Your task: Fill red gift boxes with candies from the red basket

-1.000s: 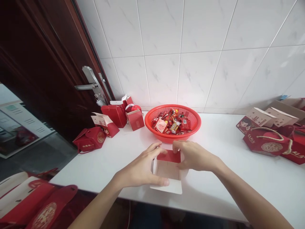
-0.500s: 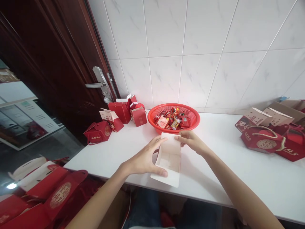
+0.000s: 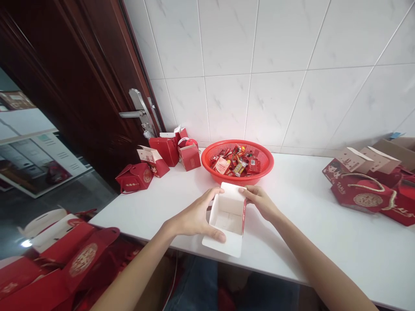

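An open-topped gift box (image 3: 228,219), white inside with a red printed outer side, is held over the front of the table between both hands. My left hand (image 3: 197,218) grips its left side, the thumb lying on the near white flap. My right hand (image 3: 259,199) pinches the far flap at its right corner. Inside, the box looks bare down to its folded bottom. Just beyond it stands a red plastic basket (image 3: 207,166) full of small wrapped candies (image 3: 236,162).
Several red gift boxes (image 3: 164,151) stand at the table's back left. More boxes with rope handles (image 3: 361,194) sit at the right, beside a brown carton (image 3: 395,153). A heap of red boxes (image 3: 78,255) lies at lower left. A tiled wall (image 3: 279,103) bounds the white table (image 3: 298,216).
The box has tilted slightly, so its red right side now shows. Both hands keep their hold and have shifted a little downward; the whole view has moved slightly.
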The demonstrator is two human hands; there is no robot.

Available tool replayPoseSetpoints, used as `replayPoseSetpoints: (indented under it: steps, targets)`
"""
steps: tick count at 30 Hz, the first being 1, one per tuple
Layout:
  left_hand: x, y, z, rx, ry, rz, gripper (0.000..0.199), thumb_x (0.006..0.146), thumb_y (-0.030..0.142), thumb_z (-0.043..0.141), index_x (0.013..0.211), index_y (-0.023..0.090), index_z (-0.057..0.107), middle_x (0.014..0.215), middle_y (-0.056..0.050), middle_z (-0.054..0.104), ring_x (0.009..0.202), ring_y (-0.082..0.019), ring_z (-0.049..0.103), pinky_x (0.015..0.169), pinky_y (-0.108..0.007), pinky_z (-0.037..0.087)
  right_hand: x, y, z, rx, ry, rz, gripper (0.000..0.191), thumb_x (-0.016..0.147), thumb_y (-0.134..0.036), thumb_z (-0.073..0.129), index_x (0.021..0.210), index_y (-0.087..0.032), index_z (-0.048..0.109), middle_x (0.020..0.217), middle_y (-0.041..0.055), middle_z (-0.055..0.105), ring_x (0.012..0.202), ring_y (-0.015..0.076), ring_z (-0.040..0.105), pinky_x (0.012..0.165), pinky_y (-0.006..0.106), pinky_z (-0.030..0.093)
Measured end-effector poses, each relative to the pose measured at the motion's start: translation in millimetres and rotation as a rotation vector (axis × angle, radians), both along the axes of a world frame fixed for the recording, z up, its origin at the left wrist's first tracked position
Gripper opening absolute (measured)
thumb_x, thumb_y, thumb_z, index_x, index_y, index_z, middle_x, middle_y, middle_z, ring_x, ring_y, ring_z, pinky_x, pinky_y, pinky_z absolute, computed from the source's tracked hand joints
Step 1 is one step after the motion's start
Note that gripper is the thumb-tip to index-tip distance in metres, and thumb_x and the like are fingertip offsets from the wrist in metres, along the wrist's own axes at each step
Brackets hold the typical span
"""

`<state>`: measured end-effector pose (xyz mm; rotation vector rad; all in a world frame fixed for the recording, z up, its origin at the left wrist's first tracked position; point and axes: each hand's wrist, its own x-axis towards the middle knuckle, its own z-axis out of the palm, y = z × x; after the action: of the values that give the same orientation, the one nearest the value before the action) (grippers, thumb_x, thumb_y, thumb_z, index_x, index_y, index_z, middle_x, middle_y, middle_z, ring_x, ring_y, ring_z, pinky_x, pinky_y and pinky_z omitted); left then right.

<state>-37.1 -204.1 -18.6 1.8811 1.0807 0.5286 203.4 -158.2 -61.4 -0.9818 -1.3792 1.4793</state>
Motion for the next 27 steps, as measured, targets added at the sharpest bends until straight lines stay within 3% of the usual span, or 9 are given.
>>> replayPoseSetpoints:
  steps: [7, 14, 21, 27]
  targets:
    - [1, -1, -2.8, 0.093, 0.073, 0.001, 0.121, 0.051, 0.049, 0.095, 0.152, 0.026, 0.033, 0.159, -0.017, 0.035, 0.144, -0.039, 0.04, 0.118, -0.055, 0.036, -5, -3, -10.4, -0.148, 0.066, -0.006, 0.05, 0.068, -0.064, 0.079, 0.069, -0.017, 0.062, 0.066, -0.0001, 0.061, 0.062, 0.0138, 0.054, 0.066, 0.03, 0.045]
    - [5, 6, -17.4, 0.187, 0.154, -0.011, 0.117, 0.049, 0.06, 0.093, 0.145, 0.026, 0.036, 0.169, -0.019, 0.004, 0.154, -0.043, 0.016, 0.121, -0.059, 0.028, -9, -4, -13.4, -0.227, 0.116, -0.05, 0.05, 0.068, -0.064, 0.079, 0.074, -0.017, 0.064, 0.071, 0.0, 0.06, 0.065, 0.0139, 0.052, 0.067, 0.028, 0.043]
    - [7, 20, -42.6, 0.346, 0.016, 0.021, 0.101, 0.051, 0.066, 0.09, 0.133, 0.028, 0.045, 0.161, -0.019, 0.032, 0.147, -0.043, 0.033, 0.118, -0.06, 0.033, -4, 3, -16.1, -0.195, 0.091, -0.126, 0.055, 0.071, -0.071, 0.073, 0.074, -0.017, 0.067, 0.07, 0.0033, 0.064, 0.072, 0.0202, 0.06, 0.071, 0.033, 0.047]
    - [1, 30, -42.8, 0.336, -0.061, -0.08, 0.102, 0.053, 0.065, 0.09, 0.138, 0.031, 0.044, 0.164, -0.015, 0.028, 0.149, -0.041, 0.032, 0.119, -0.057, 0.033, -4, 3, -13.8, -0.084, 0.062, -0.195, 0.059, 0.072, -0.078, 0.068, 0.075, -0.018, 0.068, 0.069, 0.0045, 0.064, 0.072, 0.0224, 0.059, 0.07, 0.035, 0.049]
